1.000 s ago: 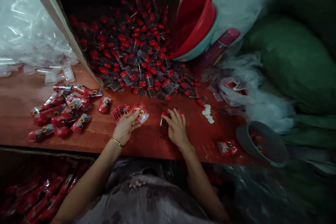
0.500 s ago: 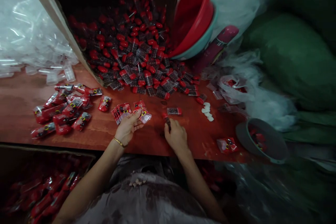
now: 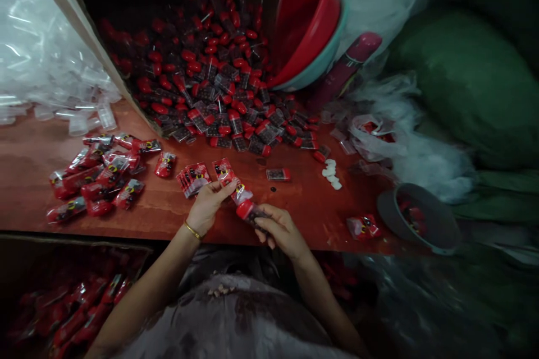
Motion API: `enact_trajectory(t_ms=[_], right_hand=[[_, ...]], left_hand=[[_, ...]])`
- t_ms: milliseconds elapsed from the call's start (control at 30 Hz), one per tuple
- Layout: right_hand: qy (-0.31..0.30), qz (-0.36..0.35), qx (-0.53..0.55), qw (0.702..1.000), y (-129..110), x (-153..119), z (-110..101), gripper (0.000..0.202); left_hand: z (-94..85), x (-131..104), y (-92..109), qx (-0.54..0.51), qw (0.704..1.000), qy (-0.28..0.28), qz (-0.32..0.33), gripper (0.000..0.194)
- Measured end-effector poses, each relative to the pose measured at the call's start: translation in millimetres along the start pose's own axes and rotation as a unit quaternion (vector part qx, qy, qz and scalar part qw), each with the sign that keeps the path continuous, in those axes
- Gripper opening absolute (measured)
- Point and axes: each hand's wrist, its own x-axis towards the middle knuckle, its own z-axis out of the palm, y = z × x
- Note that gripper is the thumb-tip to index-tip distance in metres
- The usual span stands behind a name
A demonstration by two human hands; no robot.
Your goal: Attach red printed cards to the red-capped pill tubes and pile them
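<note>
- In right hand [image 3: 286, 230]: a clear plastic tube with dark contents and rounded red cap [image 3: 243, 209], pinched between thumb and fingers, no gap left.
- In left hand [image 3: 206, 205]: a red printed sleeve of glossy plastic with a see-through end [image 3: 223, 169], held in a light pinch, thumb uppermost.
- Tube axis from 10 to 4 o'clock, cap leading from the right fingertips toward 10.
- Sleeve axis about 11 to 5, see-through end just beside the cap at 12; whether touching, impossible to tell.
- At 9 from the sleeve, near: a fanned stack of similar red sleeves [image 3: 193, 179].
- At 1 from the tube: a second red-capped tube [image 3: 278, 174], lying flat.
- At 6, close below: front edge of the red tabletop [image 3: 311, 207].
- Toward 2 from the tube, across tabletop: small white discs [image 3: 332, 174].
</note>
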Motion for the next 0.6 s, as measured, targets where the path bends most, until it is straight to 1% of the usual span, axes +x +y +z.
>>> enact_trajectory(t_ms=[133,267,367,433,500,600], right_hand=[[0.016,-0.005,0.027,0.999,3,5,2,0.022],[0.029,-0.010,0.052,0.998,8,9,5,0.023],[0.033,-0.030,0.055,0.997,11,11,9,0.025],[0.039,-0.050,0.047,0.997,12,13,13,0.026],[0.067,-0.078,0.034,0.994,12,15,18,0.027],[0.151,-0.124,-0.011,0.981,14,20,24,0.026]], left_hand=[[-2.0,0,0,0.016,0.999,-0.009,0.031,0.036],[0.7,-1,0,0.000,0.999,-0.025,0.041,0.036],[3.9,-4,-3,-0.011,0.998,-0.041,0.044,0.034],[5.4,-5,-9,-0.021,0.998,-0.046,0.049,0.033],[6.7,-6,-18,-0.038,0.997,-0.042,0.047,0.035],[8.2,-8,-30,-0.071,0.996,-0.022,0.040,0.041]])
